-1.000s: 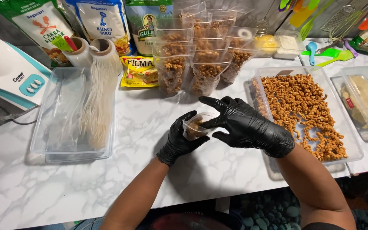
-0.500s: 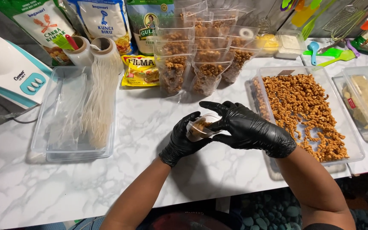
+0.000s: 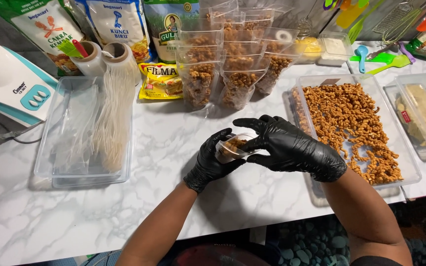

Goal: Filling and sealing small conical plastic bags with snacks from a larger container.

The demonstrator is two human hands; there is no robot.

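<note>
Left hand [image 3: 212, 160] cups small clear pouch [image 3: 231, 147] of brown snack above tabletop [image 3: 173, 148] middle, near front edge; right hand [image 3: 292, 148] pinches pouch top. Snack tray [image 3: 351, 128] just right, touching nothing. Filled pouches [image 3: 223, 69] behind; clear bin [image 3: 85, 133] left.

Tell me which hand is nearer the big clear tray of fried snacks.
Right. The right hand hovers just beside the tray of fried snacks, near its left rim; the left hand is farther left, cupping the small clear cup.
</note>
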